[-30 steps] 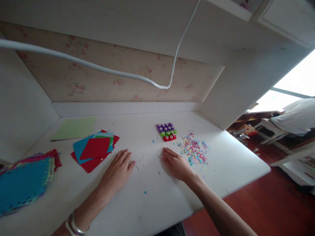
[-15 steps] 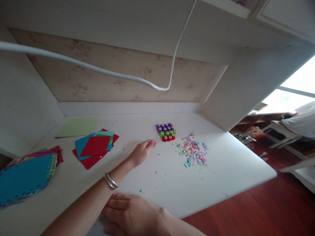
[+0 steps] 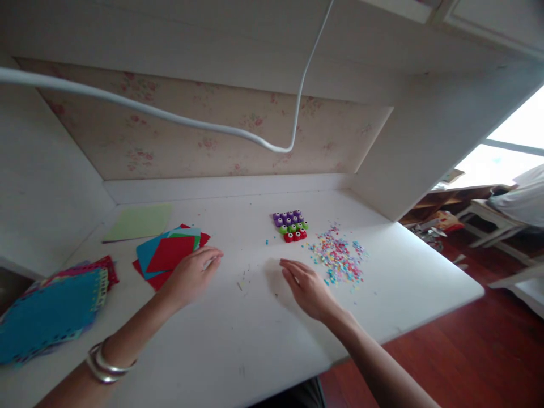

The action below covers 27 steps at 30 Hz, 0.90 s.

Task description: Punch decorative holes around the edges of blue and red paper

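Note:
My left hand (image 3: 191, 276) lies on the white desk (image 3: 263, 334) with its fingers stretched out, just right of a stack of red, blue and green paper squares (image 3: 170, 253). My right hand (image 3: 306, 288) is flat and open near the desk's middle, its fingers pointing left. It holds nothing. A heap of tiny coloured paper bits (image 3: 338, 262) lies just right of it. Behind both hands sits a block of small purple, green and red punches (image 3: 290, 224).
A pale green sheet (image 3: 138, 222) lies at the back left. Punched blue and red sheets (image 3: 51, 306) are piled at the left edge. A white cable (image 3: 170, 116) hangs across the view. The desk's right edge drops to a red wooden floor (image 3: 467, 351).
My left hand has drawn back left from near the punches to beside the paper squares. My right hand has moved up from the near edge to the desk's middle.

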Each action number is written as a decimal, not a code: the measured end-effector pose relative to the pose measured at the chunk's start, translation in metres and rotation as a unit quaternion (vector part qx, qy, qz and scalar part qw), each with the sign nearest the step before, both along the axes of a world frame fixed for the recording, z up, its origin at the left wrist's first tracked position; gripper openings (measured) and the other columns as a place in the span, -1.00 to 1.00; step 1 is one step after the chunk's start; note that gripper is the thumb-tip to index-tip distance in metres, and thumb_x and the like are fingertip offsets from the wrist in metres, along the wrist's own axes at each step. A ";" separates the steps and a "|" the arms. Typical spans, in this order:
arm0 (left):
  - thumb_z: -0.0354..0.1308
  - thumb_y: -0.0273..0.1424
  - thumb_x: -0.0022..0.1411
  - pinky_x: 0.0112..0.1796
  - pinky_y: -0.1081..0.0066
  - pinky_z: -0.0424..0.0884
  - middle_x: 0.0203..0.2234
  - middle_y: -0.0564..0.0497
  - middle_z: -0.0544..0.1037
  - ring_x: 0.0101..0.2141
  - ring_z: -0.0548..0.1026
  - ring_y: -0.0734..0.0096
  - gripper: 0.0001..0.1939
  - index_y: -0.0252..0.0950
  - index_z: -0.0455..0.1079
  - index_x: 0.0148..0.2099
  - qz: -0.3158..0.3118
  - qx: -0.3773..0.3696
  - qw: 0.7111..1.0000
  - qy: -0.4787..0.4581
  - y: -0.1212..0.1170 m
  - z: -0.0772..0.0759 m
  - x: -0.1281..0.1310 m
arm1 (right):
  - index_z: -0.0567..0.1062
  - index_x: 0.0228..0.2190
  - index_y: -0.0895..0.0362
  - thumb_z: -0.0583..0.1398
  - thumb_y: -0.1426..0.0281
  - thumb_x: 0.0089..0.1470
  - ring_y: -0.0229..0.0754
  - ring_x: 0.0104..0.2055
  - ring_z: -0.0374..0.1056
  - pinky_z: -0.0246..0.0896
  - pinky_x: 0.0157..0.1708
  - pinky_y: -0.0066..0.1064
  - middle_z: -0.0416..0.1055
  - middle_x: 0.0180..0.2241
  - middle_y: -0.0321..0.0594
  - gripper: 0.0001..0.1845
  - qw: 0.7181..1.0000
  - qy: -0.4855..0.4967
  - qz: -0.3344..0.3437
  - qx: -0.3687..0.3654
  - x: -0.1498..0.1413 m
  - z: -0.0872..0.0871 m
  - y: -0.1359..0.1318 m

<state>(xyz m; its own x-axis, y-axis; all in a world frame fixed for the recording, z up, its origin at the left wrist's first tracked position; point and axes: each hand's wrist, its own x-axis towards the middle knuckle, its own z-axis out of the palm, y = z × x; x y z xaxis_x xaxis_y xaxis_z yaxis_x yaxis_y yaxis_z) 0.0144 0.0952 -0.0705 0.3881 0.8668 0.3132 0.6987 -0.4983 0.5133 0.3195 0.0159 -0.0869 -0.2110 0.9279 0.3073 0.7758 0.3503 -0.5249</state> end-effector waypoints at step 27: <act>-0.05 -0.64 0.27 -0.02 0.15 0.36 -0.16 -0.28 0.50 -0.08 0.43 0.06 -0.70 -0.45 0.47 -0.09 -0.173 0.057 0.971 0.158 0.024 -0.030 0.164 | 0.60 -0.21 0.10 0.05 0.15 0.30 0.00 -0.08 0.51 0.38 0.00 -0.16 0.59 -0.13 -0.08 -0.60 0.969 0.127 -0.210 0.040 0.027 -0.033 -0.003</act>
